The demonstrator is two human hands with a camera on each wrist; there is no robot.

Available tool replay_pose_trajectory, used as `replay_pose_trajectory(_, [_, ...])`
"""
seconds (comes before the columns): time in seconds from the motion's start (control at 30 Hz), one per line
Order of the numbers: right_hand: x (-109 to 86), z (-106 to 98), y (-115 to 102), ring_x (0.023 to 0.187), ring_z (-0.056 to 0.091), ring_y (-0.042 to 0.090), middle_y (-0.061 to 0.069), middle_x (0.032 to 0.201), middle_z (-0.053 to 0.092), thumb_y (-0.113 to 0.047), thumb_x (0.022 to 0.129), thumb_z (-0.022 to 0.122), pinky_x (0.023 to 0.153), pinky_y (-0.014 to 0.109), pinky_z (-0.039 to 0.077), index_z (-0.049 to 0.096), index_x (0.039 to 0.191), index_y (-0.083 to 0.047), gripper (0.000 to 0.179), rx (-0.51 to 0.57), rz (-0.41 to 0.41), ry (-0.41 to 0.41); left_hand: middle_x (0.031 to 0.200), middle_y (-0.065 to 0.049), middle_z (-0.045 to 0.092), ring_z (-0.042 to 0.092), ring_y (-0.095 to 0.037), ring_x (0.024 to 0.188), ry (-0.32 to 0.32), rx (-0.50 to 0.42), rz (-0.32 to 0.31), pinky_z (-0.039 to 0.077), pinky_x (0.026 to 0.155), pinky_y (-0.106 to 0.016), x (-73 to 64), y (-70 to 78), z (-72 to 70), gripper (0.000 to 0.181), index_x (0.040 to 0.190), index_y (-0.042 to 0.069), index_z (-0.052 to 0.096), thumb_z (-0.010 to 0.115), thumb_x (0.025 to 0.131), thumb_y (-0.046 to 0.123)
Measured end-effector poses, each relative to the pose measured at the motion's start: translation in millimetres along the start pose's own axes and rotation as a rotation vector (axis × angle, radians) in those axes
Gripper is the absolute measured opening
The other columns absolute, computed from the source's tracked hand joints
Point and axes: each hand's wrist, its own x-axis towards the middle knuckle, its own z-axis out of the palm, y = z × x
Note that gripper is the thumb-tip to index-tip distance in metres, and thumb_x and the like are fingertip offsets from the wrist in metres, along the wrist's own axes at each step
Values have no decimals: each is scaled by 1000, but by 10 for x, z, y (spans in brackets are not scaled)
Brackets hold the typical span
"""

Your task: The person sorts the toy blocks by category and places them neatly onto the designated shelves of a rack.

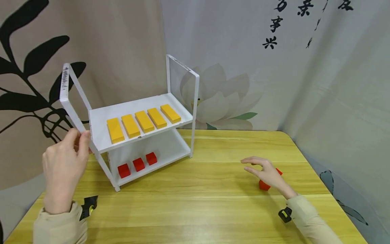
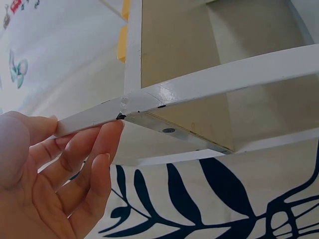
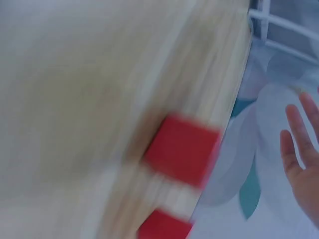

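My left hand [image 1: 64, 162] pinches the left side post of a white two-tier rack [image 1: 99, 122]. In the left wrist view, thumb and fingers of the left hand [image 2: 70, 174] grip the white frame bar [image 2: 89, 119] near a joint. My right hand [image 1: 269, 173] hovers over the table's right part, fingers extended, holding nothing. Beneath it are two red blocks, a nearer one [image 1: 264, 185] and a farther one [image 1: 279, 171] mostly hidden by the hand. Blurred, both the larger-looking red block [image 3: 182, 149] and the other [image 3: 163, 226] appear in the right wrist view.
Several yellow blocks [image 1: 144, 121] lie in a row on the rack's upper shelf. Three red cubes [image 1: 138, 164] stand along the lower shelf. The wooden table [image 1: 195, 196] has curtains [image 1: 231, 34] behind it and at its right side.
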Motion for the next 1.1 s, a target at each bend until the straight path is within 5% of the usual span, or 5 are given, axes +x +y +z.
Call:
replay_pose_trajectory(0.27, [-358,-234,291,105,56,-7,6,111,70,-12,84,70,85,22,50,69,111,-8,27,-110,-25,-22,56,-17,53,33,-19,40,15,-6,29,21,43,-29,21,14,2,36,80,-2,55,48,99,27])
replay_pose_trajectory(0.57, [-549,-320,459,98,62,2,5,107,72,-17,80,75,79,28,53,69,110,-7,33,-155,-18,-95,56,-18,55,32,-17,41,5,1,21,22,44,-28,16,1,-9,36,80,-2,55,48,99,27])
replay_pose_trajectory(1.1, [-569,-294,581,89,63,-1,9,103,71,-13,75,78,73,27,55,67,111,-4,38,-148,-69,-195,59,-19,57,33,-18,41,0,-2,13,22,44,-29,16,7,-16,34,82,-2,55,48,99,27])
